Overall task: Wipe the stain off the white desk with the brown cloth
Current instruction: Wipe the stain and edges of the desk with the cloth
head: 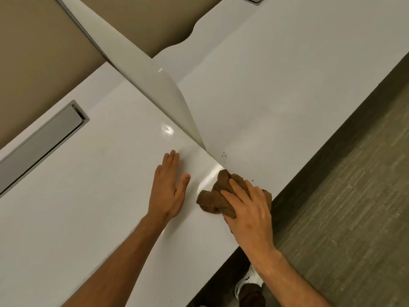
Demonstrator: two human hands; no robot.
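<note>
Here my right hand (247,209) lies on top of the brown cloth (218,197), fingers (238,188) spread and curled a little over the bunched fabric, pressing it down onto the white surface (93,207) close to its front edge. The cloth is crumpled into a lump, part of it poking out past my fingertips toward the divider and part of it hidden under my palm. Just beyond the cloth, on the far side from me, sits the stain (224,156): a small cluster of brown specks near the foot of the divider panel (155,85), and one more speck (252,180) right beside the cloth, close to my knuckles. The cloth is near the main cluster but apart from it. My left hand (169,189) rests flat on the surface just to the left of the cloth, palm down, fingers straight and held together with the thumb angled out, holding nothing. The divider stands upright and runs away from the cloth toward the far back. Well to the left of the cloth, a grey recessed cable tray (42,144) is set into the surface. Below the front edge near the cloth I can see carpeted floor (345,207) and my white shoe (250,281)
</note>
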